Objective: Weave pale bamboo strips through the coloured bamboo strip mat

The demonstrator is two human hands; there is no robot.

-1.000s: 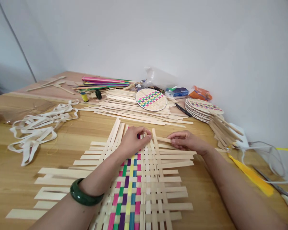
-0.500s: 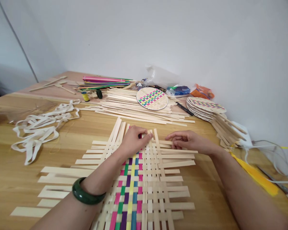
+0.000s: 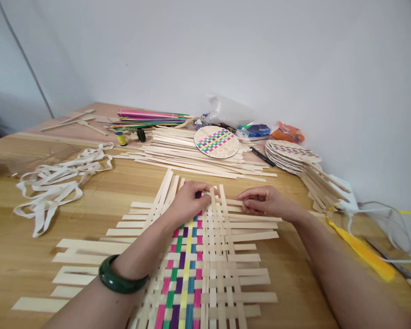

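Observation:
A woven mat (image 3: 188,274) of pale strips, with pink, green, purple, yellow and blue strips lengthwise, lies in front of me, its loose ends spreading to both sides. My left hand (image 3: 188,201), below a dark green bangle (image 3: 121,276) on the forearm, is at the mat's far end. Its thumb and fingers are closed on the tips of the upright strips. My right hand (image 3: 267,202) is at the far right side, pinching the end of a pale crosswise strip (image 3: 233,201) that runs toward the left hand.
Behind the mat lie loose pale strips (image 3: 178,146), a round woven fan (image 3: 217,142) and a coloured strip bundle (image 3: 147,114). White ribbon (image 3: 51,183) is heaped at left. Stacked fans (image 3: 291,153), a yellow tassel (image 3: 363,251) and cables are at right.
My right hand's fingers have closed on the crosswise strip. My left thumb has shifted slightly left, showing more of an upright strip's tip.

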